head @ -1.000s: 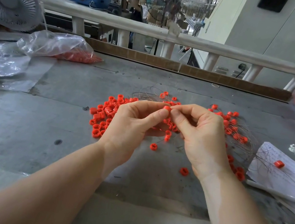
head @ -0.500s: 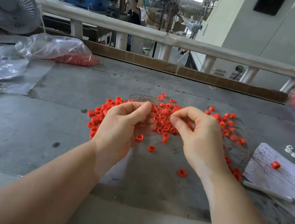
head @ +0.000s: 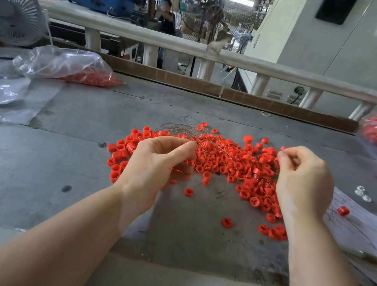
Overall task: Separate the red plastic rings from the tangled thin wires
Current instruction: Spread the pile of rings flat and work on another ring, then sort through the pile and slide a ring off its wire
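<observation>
fingers (head: 188,145) of both hands pinching thin wires (head: 217,145) over red plastic rings (head: 224,163)

left hand (head: 154,162) at 9 o'clock and right hand (head: 304,184) at 3 o'clock, apart, likely stretching a strand so rings slide free.

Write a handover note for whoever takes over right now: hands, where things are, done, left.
Left hand pinches thin wires over the pile. Right hand pinches a wire end at the pile's right edge.
Red rings lie heaped mid-table, wires across the top; a few loose rings sit nearer.
Done: some rings freed.
Left: most of the tangle.
</observation>
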The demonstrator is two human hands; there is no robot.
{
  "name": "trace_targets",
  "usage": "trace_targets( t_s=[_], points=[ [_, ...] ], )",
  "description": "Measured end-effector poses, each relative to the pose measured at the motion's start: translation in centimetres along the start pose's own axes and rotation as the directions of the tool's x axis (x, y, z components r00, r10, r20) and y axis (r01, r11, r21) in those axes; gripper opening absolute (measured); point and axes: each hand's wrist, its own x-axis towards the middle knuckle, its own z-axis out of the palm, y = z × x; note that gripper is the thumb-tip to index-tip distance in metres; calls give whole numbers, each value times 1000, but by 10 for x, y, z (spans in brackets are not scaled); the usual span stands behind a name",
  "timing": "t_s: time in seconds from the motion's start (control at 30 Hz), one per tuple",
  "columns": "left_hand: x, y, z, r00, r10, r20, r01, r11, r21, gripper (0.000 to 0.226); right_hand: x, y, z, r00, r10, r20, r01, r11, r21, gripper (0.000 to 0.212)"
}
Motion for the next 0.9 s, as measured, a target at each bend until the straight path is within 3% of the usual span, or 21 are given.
trace_targets(
  t_s=[0.23,0.37,0.5,0.6,0.7,0.8,0.9],
  points=[
    [-1,2,-1,1000,16,-7,-15,999,43,8,6,18,1,989,134,-69,-147,962,-231,20],
    [0,-2,-4,998,57,-32,-51,984,173,7,6,23,0,984,178,-9,-168,907,-387,27],
    [4,-7,-7,989,131,-68,-104,943,315,21,4,22,1,985,159,69,-108,876,-471,29],
    [5,-8,-8,986,147,-80,-110,929,354,27,1,15,3,999,31,27,-17,914,-405,25],
    [6,-8,-9,983,169,-78,-123,905,408,28,-5,1,5,984,-178,-9,166,934,-317,24],
    [5,-6,-8,967,249,-52,-182,819,544,26,-19,-19,10,930,-355,92,364,926,-101,23],
    [4,-4,-8,943,330,-34,-222,705,673,24,-34,-32,19,855,-457,245,460,887,50,17]
  ],
)
